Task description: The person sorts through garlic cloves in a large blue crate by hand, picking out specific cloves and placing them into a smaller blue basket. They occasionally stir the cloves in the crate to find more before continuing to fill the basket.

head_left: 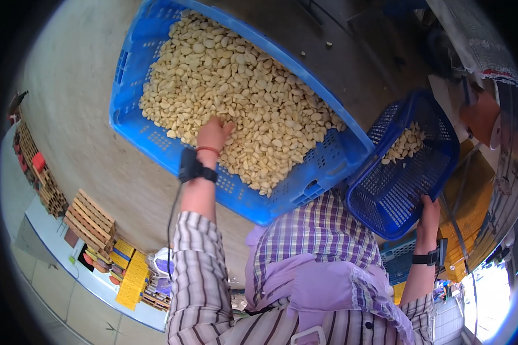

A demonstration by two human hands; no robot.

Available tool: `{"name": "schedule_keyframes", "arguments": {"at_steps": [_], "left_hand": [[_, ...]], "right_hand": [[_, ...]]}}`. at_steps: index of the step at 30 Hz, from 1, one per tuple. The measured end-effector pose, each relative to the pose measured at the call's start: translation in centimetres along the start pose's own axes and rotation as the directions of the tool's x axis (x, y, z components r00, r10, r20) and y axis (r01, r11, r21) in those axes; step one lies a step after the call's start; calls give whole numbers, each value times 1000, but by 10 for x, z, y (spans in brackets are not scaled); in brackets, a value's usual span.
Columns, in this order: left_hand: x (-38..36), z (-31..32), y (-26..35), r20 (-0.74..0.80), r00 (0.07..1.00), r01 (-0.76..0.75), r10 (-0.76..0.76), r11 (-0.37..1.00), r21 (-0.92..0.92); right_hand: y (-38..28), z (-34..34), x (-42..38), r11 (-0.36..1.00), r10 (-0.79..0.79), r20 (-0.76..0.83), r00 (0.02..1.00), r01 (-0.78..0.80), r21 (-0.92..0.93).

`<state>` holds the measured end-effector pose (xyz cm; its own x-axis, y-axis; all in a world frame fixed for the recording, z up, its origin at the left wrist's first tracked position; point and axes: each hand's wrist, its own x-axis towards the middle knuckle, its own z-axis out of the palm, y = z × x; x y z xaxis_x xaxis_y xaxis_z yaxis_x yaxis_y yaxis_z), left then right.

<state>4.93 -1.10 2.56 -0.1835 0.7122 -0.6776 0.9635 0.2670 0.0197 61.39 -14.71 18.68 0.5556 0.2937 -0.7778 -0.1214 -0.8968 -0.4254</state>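
A large blue plastic crate holds a broad heap of pale cream, flattened oval pieces, like peeled cloves or nuts. My left hand reaches over the crate's near wall and touches the heap. Its fingers curl down among the pieces and the thumb points right; what they close on is hidden. At the right, my right hand is closed on the rim of a smaller dark blue basket. That basket tilts beside the crate's right end, with a small pile of the same pieces inside.
Wooden pallets and a yellow slatted stack stand on the far left. A few loose pieces lie on the floor behind the crate. An orange-yellow surface is right of the basket. A teal crate sits below it.
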Motion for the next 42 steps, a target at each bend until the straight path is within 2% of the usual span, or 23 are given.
{"name": "schedule_keyframes", "arguments": {"at_steps": [1,2,5,7,9,11,15,17,18,19,21,22,23,25,26,31,33,35,36,37,38,40,42], "left_hand": [[0,-11,-3,95,994,75,-52,964,-256],[-11,-33,5,178,975,216,-135,774,-595],[-27,-63,-3,112,972,214,-206,588,-780],[-31,-55,-12,113,966,243,-234,664,-707],[-39,-38,-7,-9,1000,21,-22,996,-88],[-46,-15,4,102,995,-10,-1,993,114],[-47,28,4,51,992,102,-118,963,248],[-43,22,-7,157,985,69,-65,997,-19],[-50,5,4,283,943,283,-177,874,-396],[-54,-8,7,280,944,280,-176,875,-394],[-62,-23,5,374,898,429,-231,280,-859],[-65,-21,-5,331,936,331,-117,-24,-943],[-72,-30,2,332,935,332,-121,-23,-943],[-88,-58,24,-8,1000,-5,4,-517,-856],[-90,-62,25,-67,997,-24,45,-626,-780],[-80,-69,26,-206,973,-27,105,-834,-551],[-68,-58,5,-62,960,168,273,-738,-654],[-63,-48,11,262,965,263,-16,42,-964],[-58,-25,11,118,991,136,-67,511,-849],[-54,1,13,-36,998,17,-42,859,-511],[-55,10,21,-37,999,16,-40,860,-510],[-59,27,40,5,994,105,-105,993,-59],[-60,35,57,-39,992,124,-123,991,43]], "right_hand": [[-1,2,0,1000,7,-5,1000,-7,8],[1,2,1,1000,14,-4,1000,-14,11],[5,3,1,999,36,15,999,-36,10],[6,3,2,998,66,23,998,-66,22],[5,4,0,998,65,19,998,-66,20],[5,5,-1,998,64,14,998,-64,17],[1,6,-1,997,59,27,998,-60,41],[1,5,-2,997,63,26,998,-64,38],[2,5,-1,998,57,32,998,-58,32],[2,6,0,998,50,36,998,-51,29],[-1,9,-2,998,55,15,998,-55,23],[-2,10,-4,998,58,-4,998,-58,11],[1,9,-2,998,61,-2,998,-61,10],[7,6,3,999,43,22,999,-44,32],[7,6,2,999,43,23,999,-44,31],[8,4,2,999,33,47,998,-35,35],[10,3,3,998,34,41,999,-35,44],[11,3,4,998,35,36,999,-37,55],[11,3,5,997,46,29,999,-48,53],[12,3,5,997,57,22,998,-58,51],[11,4,4,997,56,22,998,-58,53],[10,5,3,998,48,32,998,-50,46],[10,3,4,997,63,39,997,-65,47]]}}
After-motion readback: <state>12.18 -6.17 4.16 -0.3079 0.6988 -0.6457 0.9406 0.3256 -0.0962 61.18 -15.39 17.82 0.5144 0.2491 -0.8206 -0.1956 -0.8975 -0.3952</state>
